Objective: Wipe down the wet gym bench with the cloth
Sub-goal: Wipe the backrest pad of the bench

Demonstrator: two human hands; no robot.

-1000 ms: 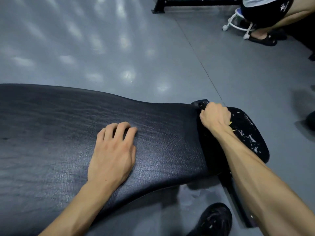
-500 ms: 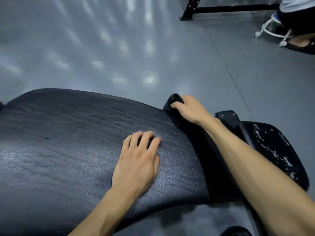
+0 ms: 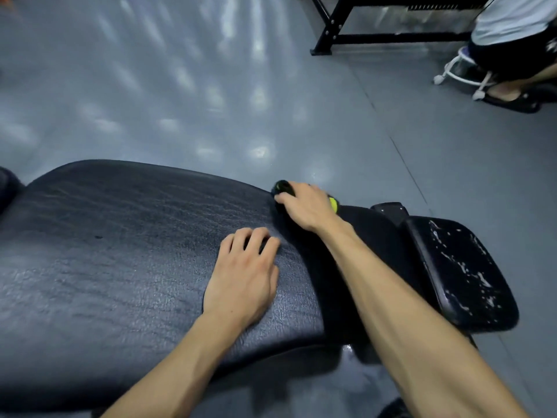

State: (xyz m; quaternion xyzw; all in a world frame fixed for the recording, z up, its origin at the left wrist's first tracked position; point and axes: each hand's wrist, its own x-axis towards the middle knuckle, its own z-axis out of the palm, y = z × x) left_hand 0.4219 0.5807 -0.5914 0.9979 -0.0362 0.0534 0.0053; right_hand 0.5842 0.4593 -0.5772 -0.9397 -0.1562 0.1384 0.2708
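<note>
The black padded gym bench [image 3: 120, 251] fills the lower left, its grained surface shiny. At its right end, the separate small seat pad [image 3: 470, 276] carries white water drops. My right hand [image 3: 304, 206] grips a dark cloth [image 3: 282, 187] with a yellow-green patch at the far edge of the long pad, near the gap between the two pads. More dark cloth seems to lie under my right forearm. My left hand [image 3: 244, 276] rests palm down on the long pad, fingers slightly bent, holding nothing.
Grey glossy floor [image 3: 180, 101] stretches beyond the bench. A black metal frame [image 3: 331, 34] stands at the top. At the top right a person [image 3: 512, 31] sits on a small white wheeled stool [image 3: 461, 75]. A dark shoe shows at the bottom edge.
My right hand has slid the cloth leftwards from the seat pad's edge onto the far edge of the long pad. My left hand has stayed pressed on the bench.
</note>
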